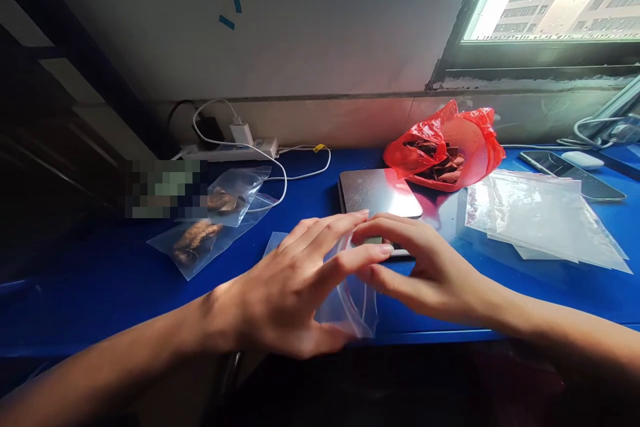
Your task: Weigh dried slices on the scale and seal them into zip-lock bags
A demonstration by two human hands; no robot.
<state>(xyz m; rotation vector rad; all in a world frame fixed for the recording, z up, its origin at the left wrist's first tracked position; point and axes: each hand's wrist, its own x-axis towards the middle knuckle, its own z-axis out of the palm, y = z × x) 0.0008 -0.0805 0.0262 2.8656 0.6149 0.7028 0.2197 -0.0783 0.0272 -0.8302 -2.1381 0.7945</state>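
Observation:
A clear zip-lock bag point(369, 317) is between my hands at the front edge of the blue table, its mouth partly open. My left hand point(283, 287) reaches across it, fingers long over the top and thumb at the lower edge, gripping it. Thumb and fingers of my right hand point(435, 270) pinch the bag near its zip strip. Whether anything is inside the bag is hidden by my fingers. Just beyond my fingertips lies a small scale point(377, 190) with a shiny metal plate. Behind it stands an open red plastic bag point(405, 153) of dark reddish-brown dried pieces.
Two filled clear bags point(200, 237) with brown dried pieces lie at left. A stack of flat clear bags point(537, 213) is at right, beside a phone point(575, 173) and a white case point(583, 160). A power strip point(265, 147) with white cables runs along the wall.

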